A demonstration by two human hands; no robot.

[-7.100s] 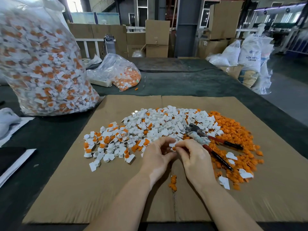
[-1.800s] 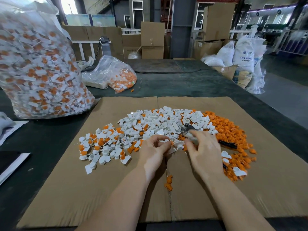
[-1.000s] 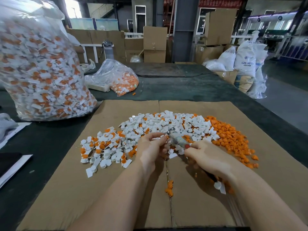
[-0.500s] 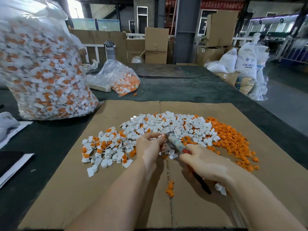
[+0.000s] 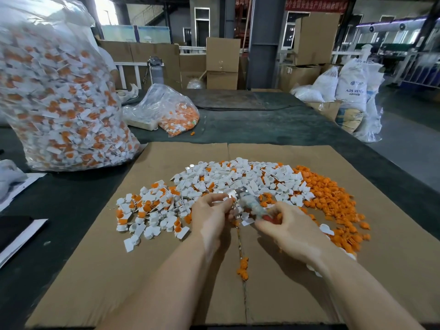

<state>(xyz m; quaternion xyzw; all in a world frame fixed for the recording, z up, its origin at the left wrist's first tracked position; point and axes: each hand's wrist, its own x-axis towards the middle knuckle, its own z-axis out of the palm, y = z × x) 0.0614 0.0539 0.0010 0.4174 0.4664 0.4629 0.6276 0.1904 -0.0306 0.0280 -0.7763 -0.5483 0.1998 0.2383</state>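
On a flattened cardboard sheet (image 5: pixel 95 270) lies a wide heap of white plastic pieces (image 5: pixel 228 179), some with orange caps. To its right sits a pile of loose orange caps (image 5: pixel 333 201). My left hand (image 5: pixel 209 217) pinches a small white piece (image 5: pixel 230 195) at its fingertips. My right hand (image 5: pixel 289 232) grips the red handles of pliers (image 5: pixel 250 204), whose taped jaws meet the white piece. A few orange caps (image 5: pixel 242 269) lie on the cardboard's centre seam below my hands.
A big clear bag (image 5: pixel 59 96) full of white-and-orange pieces stands at the left. A smaller bag (image 5: pixel 166 110) lies behind on the dark table (image 5: pixel 273 127). Papers (image 5: pixel 16 232) lie at the left edge. Cartons and white sacks (image 5: pixel 352 89) stand beyond the table.
My right hand picked the pliers up from the pile and brought their jaws to the white piece in my left hand. In the last half second the hands barely moved.
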